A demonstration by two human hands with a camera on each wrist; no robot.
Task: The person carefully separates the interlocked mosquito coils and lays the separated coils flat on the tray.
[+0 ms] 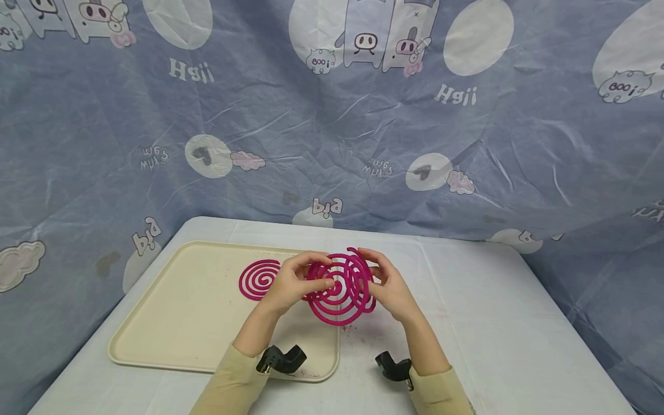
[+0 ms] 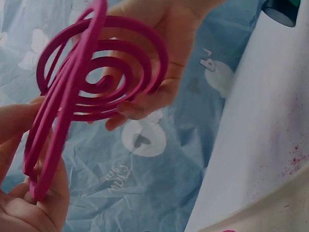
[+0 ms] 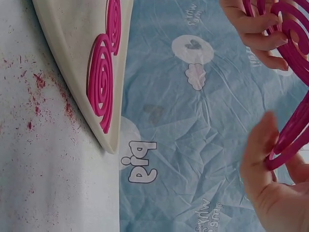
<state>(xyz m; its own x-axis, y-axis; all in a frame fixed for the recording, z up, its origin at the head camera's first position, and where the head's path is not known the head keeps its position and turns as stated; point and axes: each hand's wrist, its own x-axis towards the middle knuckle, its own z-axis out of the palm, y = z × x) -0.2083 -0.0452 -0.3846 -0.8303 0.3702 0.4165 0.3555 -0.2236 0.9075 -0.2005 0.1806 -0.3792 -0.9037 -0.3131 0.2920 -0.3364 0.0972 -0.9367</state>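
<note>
Two magenta mosquito coils are held up over the tray's right edge, overlapping each other. My left hand (image 1: 290, 282) pinches the flatter-facing coil (image 1: 339, 323), its thumb lying near the spiral's centre. The other coil (image 1: 374, 305) leans at an angle on the right, and my right hand (image 1: 391, 288) grips its outer side between thumb and fingers. From the left wrist view, the rings cross closely; whether they are still joined I cannot tell. More magenta coils lie on the tray, one (image 1: 259, 280) left of my left hand and another (image 3: 101, 82) partly hidden behind it in the head view.
A cream tray (image 1: 171, 305) with a raised rim covers the left part of the white table (image 1: 498, 328). Reddish crumbs (image 3: 38, 82) are scattered beside its rim. A blue printed cloth (image 1: 290, 127) hangs behind. Black cameras (image 1: 282, 359) are strapped at both wrists.
</note>
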